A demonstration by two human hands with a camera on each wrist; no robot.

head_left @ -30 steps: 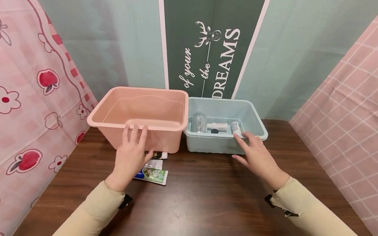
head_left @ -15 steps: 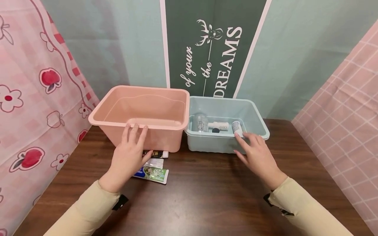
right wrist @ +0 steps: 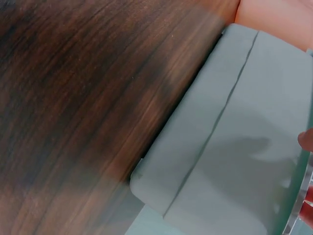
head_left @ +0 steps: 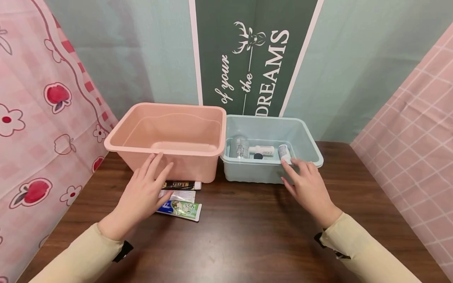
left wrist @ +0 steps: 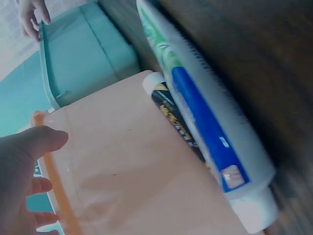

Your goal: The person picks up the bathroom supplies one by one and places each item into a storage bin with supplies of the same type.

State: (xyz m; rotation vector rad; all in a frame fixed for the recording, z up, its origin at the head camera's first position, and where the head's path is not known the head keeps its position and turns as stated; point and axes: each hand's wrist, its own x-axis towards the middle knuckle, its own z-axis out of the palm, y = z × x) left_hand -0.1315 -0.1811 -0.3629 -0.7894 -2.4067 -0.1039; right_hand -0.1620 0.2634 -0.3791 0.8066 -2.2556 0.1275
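Observation:
My left hand (head_left: 139, 192), fingers spread and fairly straight, hovers in front of the pink bin (head_left: 166, 151), near its front rim. Below and beside that hand lie a black tube with a white cap (head_left: 182, 185), a whitish packet (head_left: 182, 195) and a green-and-blue toothpaste tube (head_left: 180, 209). In the left wrist view the toothpaste tube (left wrist: 205, 122) looks large, alongside the black tube (left wrist: 173, 112). My right hand (head_left: 309, 186) rests its fingers at the front rim of the blue bin (head_left: 253, 173), thumb apart; it holds nothing I can see.
Inside the blue bin are a clear bottle (head_left: 240, 147), a white bottle (head_left: 263, 150), a dark round cap (head_left: 258, 156) and a small white container (head_left: 284, 152). Both bins stand side by side on a dark wooden table (head_left: 240, 236), with curtains behind and at both sides.
My left hand has drawn back down and left from the pink bin's rim, uncovering more of the tubes and packet. My right hand has hardly moved.

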